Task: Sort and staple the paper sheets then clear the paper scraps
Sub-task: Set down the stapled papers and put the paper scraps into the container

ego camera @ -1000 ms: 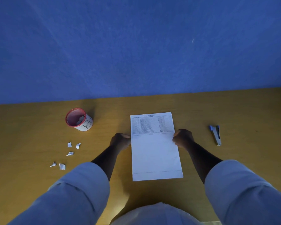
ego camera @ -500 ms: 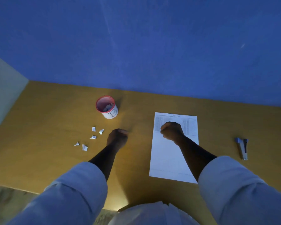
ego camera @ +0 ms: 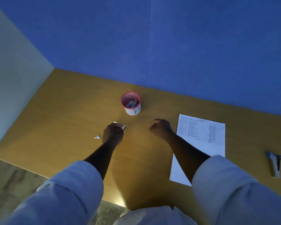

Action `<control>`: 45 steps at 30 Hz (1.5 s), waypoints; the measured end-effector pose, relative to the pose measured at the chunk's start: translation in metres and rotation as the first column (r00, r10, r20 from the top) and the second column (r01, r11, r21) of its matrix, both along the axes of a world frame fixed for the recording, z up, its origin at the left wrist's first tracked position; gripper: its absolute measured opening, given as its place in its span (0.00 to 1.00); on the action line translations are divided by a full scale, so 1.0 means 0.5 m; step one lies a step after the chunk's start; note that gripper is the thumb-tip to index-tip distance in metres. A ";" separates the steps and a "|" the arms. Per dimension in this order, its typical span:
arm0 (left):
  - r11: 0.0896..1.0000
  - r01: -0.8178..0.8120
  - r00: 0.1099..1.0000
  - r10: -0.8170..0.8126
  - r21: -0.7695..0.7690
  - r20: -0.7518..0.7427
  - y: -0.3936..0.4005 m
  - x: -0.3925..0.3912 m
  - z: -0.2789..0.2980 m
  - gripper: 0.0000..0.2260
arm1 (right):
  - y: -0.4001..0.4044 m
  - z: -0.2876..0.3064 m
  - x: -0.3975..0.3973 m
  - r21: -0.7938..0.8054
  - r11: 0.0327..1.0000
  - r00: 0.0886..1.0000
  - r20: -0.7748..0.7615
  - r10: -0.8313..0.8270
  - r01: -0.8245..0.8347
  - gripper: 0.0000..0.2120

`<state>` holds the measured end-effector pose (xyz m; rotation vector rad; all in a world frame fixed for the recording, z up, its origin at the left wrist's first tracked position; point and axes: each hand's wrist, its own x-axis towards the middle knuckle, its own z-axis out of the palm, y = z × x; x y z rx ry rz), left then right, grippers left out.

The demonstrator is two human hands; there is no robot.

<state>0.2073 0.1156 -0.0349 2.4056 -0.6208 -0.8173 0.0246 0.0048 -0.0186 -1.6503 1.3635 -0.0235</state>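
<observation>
My left hand (ego camera: 113,133) rests on the yellow table, its fingers curled over small white paper scraps (ego camera: 124,126), and two bits stick out at the fingertips. Another scrap (ego camera: 97,137) lies loose just left of that hand. My right hand (ego camera: 161,128) is a loose fist with nothing in it, hovering just left of the printed paper sheets (ego camera: 201,135). My right forearm crosses the sheets' lower left corner. Beyond both hands stands a red-rimmed white cup (ego camera: 131,109) with scraps inside. The stapler (ego camera: 274,164) lies at the far right.
The table (ego camera: 63,111) meets a blue wall at the back and a pale wall at the left. Its near edge runs diagonally at lower left, with patterned floor below it. My white sleeves fill the bottom of the view.
My head turned left, so everything shifted right in view. My left hand moved onto the scraps and covers most of them. My right hand came off the sheets and moved left.
</observation>
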 end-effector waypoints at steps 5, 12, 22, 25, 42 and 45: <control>0.999 -0.007 1.000 0.008 -0.043 0.021 0.004 0.047 -0.019 0.09 | 0.019 -0.003 0.064 0.003 1.000 1.000 0.008 0.009 -0.009 0.10; 0.997 0.035 0.997 -0.030 -0.065 0.068 -0.003 0.091 -0.037 0.07 | 0.030 -0.037 0.140 -0.063 0.985 0.985 -0.076 0.155 -0.160 0.11; 0.986 0.166 0.981 -0.163 -0.022 0.108 -0.008 0.124 -0.057 0.12 | 0.049 -0.095 0.215 -0.275 0.858 0.898 -0.212 0.385 -0.433 0.18; 0.979 0.202 0.971 -0.199 -0.005 0.132 -0.012 0.130 -0.057 0.14 | 0.050 -0.094 0.226 -0.290 0.858 0.902 -0.213 0.375 -0.425 0.20; 0.986 0.154 0.985 -0.148 -0.061 0.093 -0.012 0.126 -0.069 0.06 | 0.079 -0.083 0.236 -0.499 0.630 0.803 -0.341 0.489 -0.595 0.12; 0.989 0.097 0.995 -0.093 -0.111 0.044 -0.010 0.129 -0.069 0.06 | 0.074 -0.074 0.234 -0.525 0.593 0.789 -0.339 0.512 -0.611 0.11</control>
